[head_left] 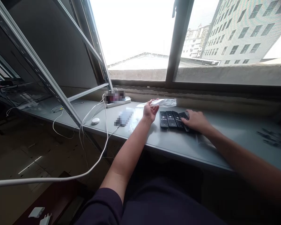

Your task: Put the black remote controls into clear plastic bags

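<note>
My left hand [150, 111] is raised over the grey window ledge [173, 142] and pinches a clear plastic bag [162, 102], which stretches out to the right toward the window. My right hand [195, 120] rests palm down on the rightmost of several black remote controls [172, 119] that lie side by side on the ledge. Its fingers are curled over that remote, whose far end is hidden under the hand.
A phone [124, 118] lies left of my left hand, wired to a white power strip [118, 101] near the window. A small white puck [95, 121] and white cables [93, 150] trail off the ledge. A metal shelf frame [49, 78] stands at left.
</note>
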`<state>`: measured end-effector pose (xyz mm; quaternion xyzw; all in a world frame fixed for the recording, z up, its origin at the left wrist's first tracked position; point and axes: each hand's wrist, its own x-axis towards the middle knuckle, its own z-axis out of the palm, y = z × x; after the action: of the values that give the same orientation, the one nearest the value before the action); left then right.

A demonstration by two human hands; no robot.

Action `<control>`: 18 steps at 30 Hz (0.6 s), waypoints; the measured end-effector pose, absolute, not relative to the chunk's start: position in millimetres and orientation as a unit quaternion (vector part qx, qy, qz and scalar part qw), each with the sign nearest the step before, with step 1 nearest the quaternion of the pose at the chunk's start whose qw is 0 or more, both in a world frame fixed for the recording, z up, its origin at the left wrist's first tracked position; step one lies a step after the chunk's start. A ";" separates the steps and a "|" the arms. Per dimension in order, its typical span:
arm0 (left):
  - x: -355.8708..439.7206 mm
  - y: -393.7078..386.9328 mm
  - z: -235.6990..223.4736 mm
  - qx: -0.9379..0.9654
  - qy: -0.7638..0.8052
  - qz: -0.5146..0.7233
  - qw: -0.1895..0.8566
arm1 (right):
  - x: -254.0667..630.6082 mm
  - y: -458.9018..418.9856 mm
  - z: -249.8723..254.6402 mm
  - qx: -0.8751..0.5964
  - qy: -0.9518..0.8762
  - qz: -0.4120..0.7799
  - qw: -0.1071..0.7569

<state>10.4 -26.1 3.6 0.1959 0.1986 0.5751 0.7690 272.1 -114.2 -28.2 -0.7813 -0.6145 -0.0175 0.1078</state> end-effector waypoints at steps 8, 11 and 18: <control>10.1 -27.1 4.4 0.190 0.200 0.575 0.770 | 274.3 -117.3 -21.2 -0.782 -0.588 0.013 0.205; 9.9 -27.7 4.9 0.189 0.199 0.575 0.771 | 276.6 -118.9 -13.0 -0.770 -0.577 0.026 0.270; 10.6 -25.6 3.5 0.188 0.203 0.577 0.768 | 273.8 -125.8 1.7 -0.634 -0.466 0.297 0.541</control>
<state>10.6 -25.6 3.5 0.1883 0.2033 0.5770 0.7683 273.8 -125.8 1.7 -0.6341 -0.4664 0.2970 0.5406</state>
